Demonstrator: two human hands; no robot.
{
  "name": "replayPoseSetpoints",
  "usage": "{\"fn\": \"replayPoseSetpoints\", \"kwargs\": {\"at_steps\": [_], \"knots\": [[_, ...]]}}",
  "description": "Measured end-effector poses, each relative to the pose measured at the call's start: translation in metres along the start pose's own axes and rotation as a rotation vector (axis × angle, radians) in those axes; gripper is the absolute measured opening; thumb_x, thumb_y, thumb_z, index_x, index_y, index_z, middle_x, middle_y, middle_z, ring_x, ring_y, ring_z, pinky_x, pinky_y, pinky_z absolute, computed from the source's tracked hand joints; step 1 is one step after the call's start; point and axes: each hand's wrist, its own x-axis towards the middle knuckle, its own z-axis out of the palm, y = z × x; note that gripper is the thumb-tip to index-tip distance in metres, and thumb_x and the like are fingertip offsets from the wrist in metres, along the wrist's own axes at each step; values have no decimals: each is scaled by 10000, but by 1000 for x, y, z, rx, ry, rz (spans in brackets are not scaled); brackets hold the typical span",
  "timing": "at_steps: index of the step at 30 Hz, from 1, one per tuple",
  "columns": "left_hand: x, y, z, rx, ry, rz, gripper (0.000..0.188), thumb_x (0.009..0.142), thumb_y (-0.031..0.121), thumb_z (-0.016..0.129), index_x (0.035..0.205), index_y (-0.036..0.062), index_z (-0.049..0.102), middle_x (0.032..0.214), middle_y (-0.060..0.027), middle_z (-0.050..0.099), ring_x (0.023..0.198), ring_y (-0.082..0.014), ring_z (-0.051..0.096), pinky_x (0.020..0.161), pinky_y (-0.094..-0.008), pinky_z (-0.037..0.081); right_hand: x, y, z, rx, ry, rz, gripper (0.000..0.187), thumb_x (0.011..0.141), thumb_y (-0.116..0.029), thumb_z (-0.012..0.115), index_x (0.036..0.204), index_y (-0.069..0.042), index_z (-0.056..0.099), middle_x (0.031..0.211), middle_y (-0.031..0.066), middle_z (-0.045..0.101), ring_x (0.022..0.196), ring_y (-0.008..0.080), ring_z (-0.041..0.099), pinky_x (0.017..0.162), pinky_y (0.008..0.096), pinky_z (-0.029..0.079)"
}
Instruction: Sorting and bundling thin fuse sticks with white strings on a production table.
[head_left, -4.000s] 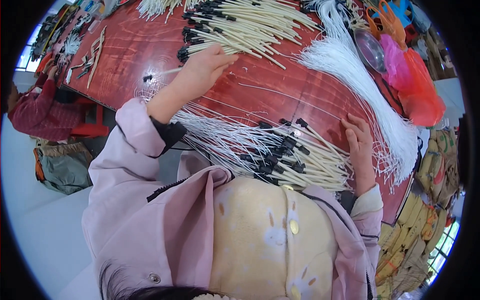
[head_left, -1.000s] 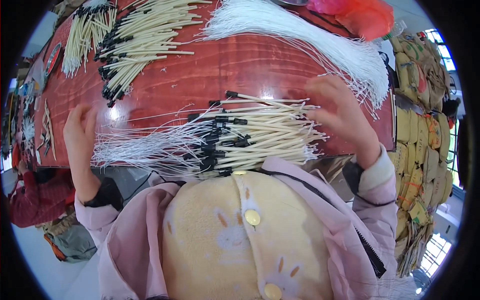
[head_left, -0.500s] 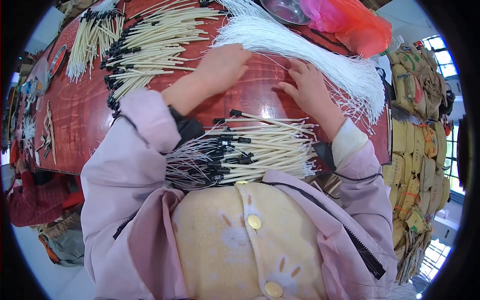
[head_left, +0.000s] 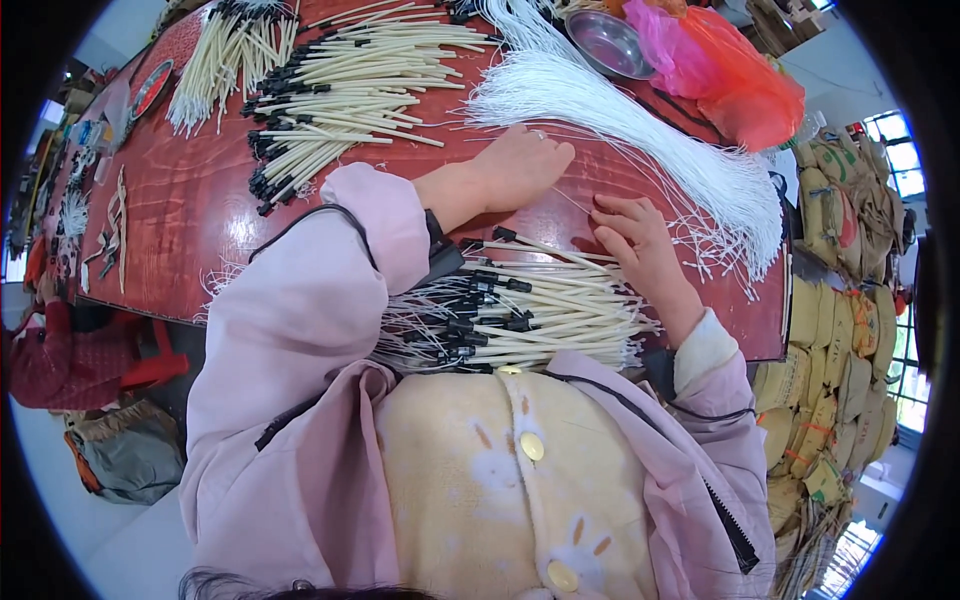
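Note:
A thin white cord (head_left: 572,200) stretches over the red table between my two hands. My left hand (head_left: 515,168), knuckles up and fingers curled, holds one part of it; the fingertips are partly hidden. On the other side my right hand (head_left: 640,245) pinches the cord with bent fingers. Just beyond both hands lies a long bundle of white cords (head_left: 640,130), fanned loose at its right end. Closer to my body, under my wrists, is a pile of cream-coloured sticks with black end pieces (head_left: 560,310) and white strings trailing left.
More cream sticks with black ends (head_left: 370,70) lie at the far left, beside another bunch (head_left: 230,60). A metal bowl (head_left: 608,42) and a pink-red plastic bag (head_left: 735,80) are at the back. Stacked sacks (head_left: 835,190) stand right of the table (head_left: 170,230). Someone in dark red (head_left: 70,350) sits at left.
My left hand has come lower and closer to the right hand. My right hand has moved slightly toward me, its fingers closing from spread to bent. The whole view has shifted a little.

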Motion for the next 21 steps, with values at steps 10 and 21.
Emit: {"fn": "replayPoseSetpoints", "kwargs": {"at_steps": [10, 21], "knots": [[-21, -12, -10, -123, -85, -47, 149, 923, 161, 615, 1015, 54, 570, 986, -119, 623, 974, -333, 638, 754, -477, 506, -1, 0, 2, 154, 28, 78, 220, 924, -117, 656, 1093, -19, 757, 1229, 120, 689, 1093, 273, 595, 977, 368, 448], [-36, -24, -30, -276, -32, -181, 164, 890, 157, 661, 1015, 79, 590, 1071, -118, 590, 968, -335, 622, 785, -454, 503, 2, -3, 3, 166, 32, 135, 227, 918, -103, 663, 1106, -18, 756, 1240, 117, 686, 1132, 257, 597, 992, 354, 455]]}}
